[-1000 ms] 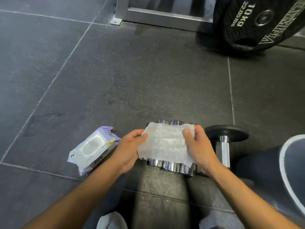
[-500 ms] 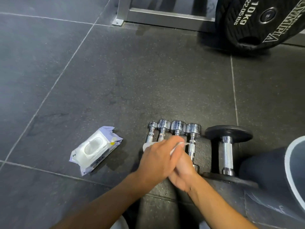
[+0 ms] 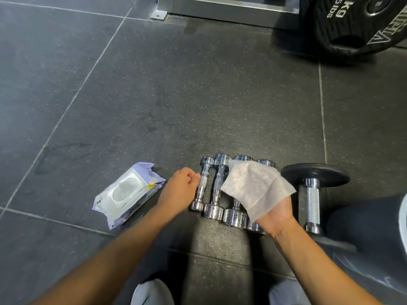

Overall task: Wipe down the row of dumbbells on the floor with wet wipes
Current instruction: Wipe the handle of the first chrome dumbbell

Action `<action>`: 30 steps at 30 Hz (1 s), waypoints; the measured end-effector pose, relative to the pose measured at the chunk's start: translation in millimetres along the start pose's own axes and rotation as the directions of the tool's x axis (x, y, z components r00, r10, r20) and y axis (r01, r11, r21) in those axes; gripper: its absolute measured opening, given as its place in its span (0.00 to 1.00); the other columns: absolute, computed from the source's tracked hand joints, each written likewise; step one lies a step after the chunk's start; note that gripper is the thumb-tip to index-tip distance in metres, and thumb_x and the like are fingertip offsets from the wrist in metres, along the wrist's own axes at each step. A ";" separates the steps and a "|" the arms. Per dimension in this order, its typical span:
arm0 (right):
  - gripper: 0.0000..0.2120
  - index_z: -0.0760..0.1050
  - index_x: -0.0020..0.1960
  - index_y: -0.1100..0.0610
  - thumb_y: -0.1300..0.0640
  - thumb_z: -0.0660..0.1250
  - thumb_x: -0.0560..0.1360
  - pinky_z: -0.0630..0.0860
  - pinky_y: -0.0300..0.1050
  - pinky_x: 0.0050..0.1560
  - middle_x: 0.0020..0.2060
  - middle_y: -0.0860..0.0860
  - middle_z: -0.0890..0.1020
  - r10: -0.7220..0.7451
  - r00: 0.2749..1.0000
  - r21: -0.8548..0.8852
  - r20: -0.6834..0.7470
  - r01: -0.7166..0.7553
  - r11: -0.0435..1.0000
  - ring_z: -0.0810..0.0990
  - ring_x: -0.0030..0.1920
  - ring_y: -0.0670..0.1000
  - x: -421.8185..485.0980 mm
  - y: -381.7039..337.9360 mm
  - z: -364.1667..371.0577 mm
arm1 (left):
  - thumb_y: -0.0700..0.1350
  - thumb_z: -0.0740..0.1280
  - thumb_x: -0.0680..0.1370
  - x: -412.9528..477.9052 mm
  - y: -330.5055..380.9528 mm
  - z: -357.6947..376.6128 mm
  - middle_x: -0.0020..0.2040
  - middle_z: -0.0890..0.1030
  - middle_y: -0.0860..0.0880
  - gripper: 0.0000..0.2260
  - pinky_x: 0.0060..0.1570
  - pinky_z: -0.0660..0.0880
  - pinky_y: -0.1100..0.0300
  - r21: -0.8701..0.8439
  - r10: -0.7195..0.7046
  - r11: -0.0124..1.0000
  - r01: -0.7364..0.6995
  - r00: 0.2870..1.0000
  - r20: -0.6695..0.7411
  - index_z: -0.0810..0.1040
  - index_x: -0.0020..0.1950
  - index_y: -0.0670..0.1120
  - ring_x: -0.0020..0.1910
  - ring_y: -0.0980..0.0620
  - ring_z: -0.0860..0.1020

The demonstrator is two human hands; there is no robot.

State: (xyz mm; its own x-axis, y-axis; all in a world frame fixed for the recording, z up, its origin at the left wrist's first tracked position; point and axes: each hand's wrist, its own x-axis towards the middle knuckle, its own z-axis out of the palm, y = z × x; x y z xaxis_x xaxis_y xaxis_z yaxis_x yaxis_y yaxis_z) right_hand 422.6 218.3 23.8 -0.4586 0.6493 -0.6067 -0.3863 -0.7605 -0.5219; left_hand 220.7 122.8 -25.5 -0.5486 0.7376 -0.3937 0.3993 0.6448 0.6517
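**Head view.** In the lower centre of the frame you are carrying a white textured wet wipe (image 3: 253, 186) draped over the outstretched fingers of your right hand (image 3: 275, 214), palm up, probably to form a broad wiping pad. It is lying above the row of small chrome dumbbells (image 3: 217, 194), which are lined up on the dark tiled floor (image 3: 154, 95). Your left hand (image 3: 180, 190), fingers curled, is meeting the leftmost handle, seemingly to steady it; a true grip cannot be told. The lilac wipes pack (image 3: 125, 192) is lying at lower left, within reach.

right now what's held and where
Right hand carries the wipe, spread over its fingers. Left hand curls at the handle of the smallest dumbbell; grip unclear.
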 end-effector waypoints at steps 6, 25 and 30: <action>0.11 0.79 0.52 0.57 0.56 0.68 0.71 0.81 0.44 0.37 0.44 0.53 0.83 0.003 1.000 -0.015 0.015 -0.002 1.000 0.82 0.41 0.52 1.1 3.7 1.8 | 0.58 0.59 0.82 53.8 -0.6 24.0 0.45 0.82 0.38 0.21 0.52 0.77 0.50 0.062 -0.137 0.990 0.128 0.976 0.168 0.77 0.41 0.43 0.50 0.38 0.81; 0.11 0.80 0.54 0.58 0.58 0.68 0.72 0.77 0.50 0.50 0.48 0.55 0.82 -0.001 1.000 -0.083 0.004 0.001 0.997 0.81 0.46 0.54 13.9 12.1 -1.1 | 0.47 0.62 0.84 54.9 2.6 43.9 0.35 0.73 0.47 0.18 0.36 0.66 0.57 0.080 -0.166 0.985 0.152 0.961 0.222 0.68 0.34 0.45 0.32 0.52 0.70; 0.13 0.78 0.58 0.60 0.59 0.66 0.75 0.75 0.52 0.53 0.51 0.57 0.81 0.002 1.000 -0.074 -0.028 -0.004 0.997 0.80 0.49 0.56 16.8 12.4 -6.6 | 0.47 0.66 0.81 51.3 14.4 47.7 0.39 0.76 0.46 0.15 0.40 0.70 0.56 0.190 -0.172 0.972 0.137 0.967 0.186 0.69 0.36 0.45 0.38 0.47 0.75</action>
State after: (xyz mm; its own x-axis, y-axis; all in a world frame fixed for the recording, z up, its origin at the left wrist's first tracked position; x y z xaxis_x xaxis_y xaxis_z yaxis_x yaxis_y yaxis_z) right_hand 415.4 219.8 3.1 -0.4370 0.6474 -0.6244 -0.3244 -0.7609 -0.5619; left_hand 233.4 179.5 -67.2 -0.4626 0.6396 -0.6140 0.4532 0.7658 0.4563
